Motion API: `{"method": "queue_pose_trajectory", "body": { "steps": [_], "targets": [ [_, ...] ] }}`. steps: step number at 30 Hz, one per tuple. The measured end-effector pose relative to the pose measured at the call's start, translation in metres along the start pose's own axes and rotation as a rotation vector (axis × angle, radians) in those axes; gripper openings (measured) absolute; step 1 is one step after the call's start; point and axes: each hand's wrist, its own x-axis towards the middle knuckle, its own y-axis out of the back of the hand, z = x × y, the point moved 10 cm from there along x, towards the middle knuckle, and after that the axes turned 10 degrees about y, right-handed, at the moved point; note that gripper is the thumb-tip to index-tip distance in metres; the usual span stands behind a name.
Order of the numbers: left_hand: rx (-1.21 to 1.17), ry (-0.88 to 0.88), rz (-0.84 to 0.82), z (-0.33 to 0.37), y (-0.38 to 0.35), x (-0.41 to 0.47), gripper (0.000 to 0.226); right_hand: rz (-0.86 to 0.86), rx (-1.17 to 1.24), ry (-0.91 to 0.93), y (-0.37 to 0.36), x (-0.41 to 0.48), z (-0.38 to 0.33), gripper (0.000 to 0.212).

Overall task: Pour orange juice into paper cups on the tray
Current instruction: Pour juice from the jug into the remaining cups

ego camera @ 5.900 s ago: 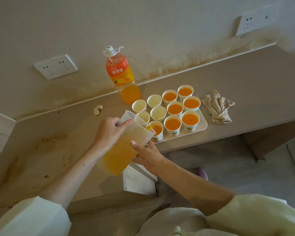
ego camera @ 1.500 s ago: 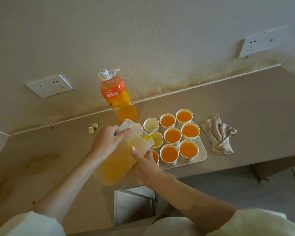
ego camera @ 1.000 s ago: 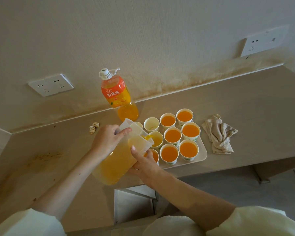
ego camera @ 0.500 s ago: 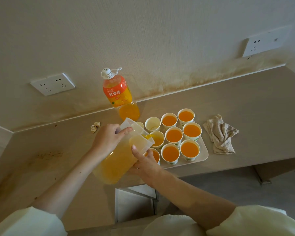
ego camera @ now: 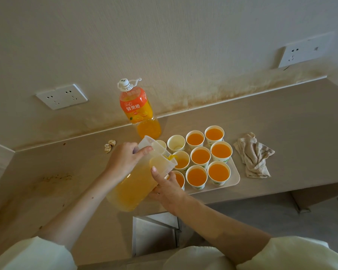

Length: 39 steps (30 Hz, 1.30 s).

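Your left grip (ego camera: 125, 161) clasped the tilted pitcher (ego camera: 132, 186) and your right grip (ego camera: 169, 190) cradled its side, juice entering a paper cup (ego camera: 182, 162).

Juice bottle (ego camera: 139, 114), at bench (ego camera: 281, 117) back edge by wall: orange label band w/ white chars "鲜果橙"; tiny print below looks like "100%". Small logo above chars too small to read.
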Motion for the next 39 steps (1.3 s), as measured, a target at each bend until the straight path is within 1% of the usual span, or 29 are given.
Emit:
{"method": "queue_pose_trajectory", "body": {
  "steps": [3,7,10,12,14,16,17,20,21,22,25,29,35,39],
  "targets": [
    [-0.003,-0.001,0.007,0.000,0.002,0.000,0.052,-0.004,0.042,0.023,-0.003,-0.001,-0.004,0.112],
    [-0.013,-0.005,0.006,0.000,0.002,0.001,0.052,0.010,0.075,0.008,-0.006,-0.003,-0.005,0.110],
    [-0.018,-0.008,0.002,-0.002,0.001,0.002,0.052,0.013,0.088,0.015,-0.006,-0.003,-0.006,0.102],
    [-0.017,-0.012,-0.001,-0.004,-0.001,0.003,0.052,0.014,0.074,0.016,-0.005,-0.001,-0.004,0.106],
    [-0.023,-0.024,-0.007,-0.005,-0.002,0.005,0.053,0.016,0.046,0.001,-0.004,0.001,-0.001,0.117],
    [-0.034,-0.031,-0.012,-0.007,-0.003,0.007,0.053,0.017,0.040,0.010,-0.004,0.002,0.000,0.118],
    [-0.037,-0.028,-0.015,-0.008,-0.003,0.008,0.053,0.018,0.044,0.023,-0.003,0.003,-0.001,0.113],
    [-0.032,-0.018,-0.018,-0.010,-0.004,0.010,0.052,0.017,0.056,0.082,-0.004,0.001,-0.009,0.081],
    [-0.030,-0.017,-0.018,-0.010,-0.004,0.011,0.052,0.011,0.063,0.085,-0.004,0.001,-0.010,0.076],
    [-0.032,-0.017,-0.018,-0.011,-0.004,0.011,0.052,0.005,0.067,0.081,-0.005,0.000,-0.010,0.077],
    [-0.034,-0.015,-0.026,-0.013,-0.006,0.013,0.053,0.010,0.075,0.051,-0.006,0.002,-0.006,0.100],
    [-0.028,-0.014,-0.040,-0.013,-0.007,0.014,0.055,0.008,0.082,0.054,-0.005,0.003,-0.005,0.112],
    [-0.019,-0.017,-0.035,-0.013,-0.008,0.015,0.054,0.022,0.061,0.033,-0.004,0.004,-0.001,0.124],
    [-0.027,-0.025,-0.047,-0.011,-0.008,0.014,0.055,0.020,0.085,0.041,-0.005,0.002,-0.002,0.118]
  ]
}}
